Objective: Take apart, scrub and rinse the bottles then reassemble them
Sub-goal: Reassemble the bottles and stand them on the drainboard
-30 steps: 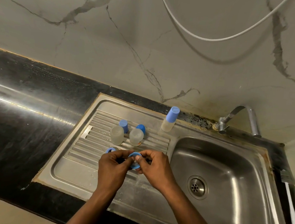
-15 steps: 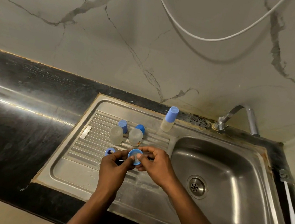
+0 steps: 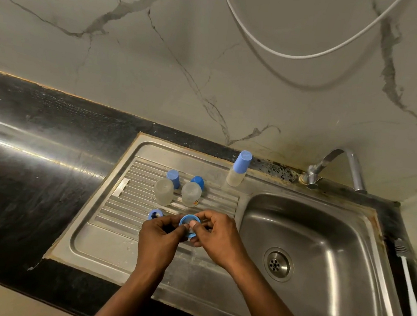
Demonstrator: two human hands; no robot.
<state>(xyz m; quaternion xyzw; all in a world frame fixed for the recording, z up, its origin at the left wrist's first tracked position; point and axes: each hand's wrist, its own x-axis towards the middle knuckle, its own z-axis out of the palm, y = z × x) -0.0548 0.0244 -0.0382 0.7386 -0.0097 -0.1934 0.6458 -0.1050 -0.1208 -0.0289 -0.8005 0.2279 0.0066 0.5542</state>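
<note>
Just above the ribbed drainboard [image 3: 133, 201], both hands met over a blue ring [image 3: 189, 216], which sat between them with its opening turned toward the camera. The left hand [image 3: 157, 239] pinched the ring's left edge with curled fingers. The right hand [image 3: 218, 239] gripped its right side, with the thumb tip pressed into the opening. Just beside the left hand's knuckles, a second blue ring [image 3: 155, 214] lay on the ribs. Beyond the hands stood the left bottle body [image 3: 164, 191] and the right bottle body [image 3: 191, 194], both clear, with the left blue cap [image 3: 173, 178] and the right blue cap [image 3: 197, 181] close behind them. An assembled bottle [image 3: 239, 169] stood at the drainboard's rear edge, near the basin [image 3: 322, 230]. A tap [image 3: 337, 169] rose at the basin's back corner, and a long-handled brush [image 3: 409, 276] lay to its right.
</note>
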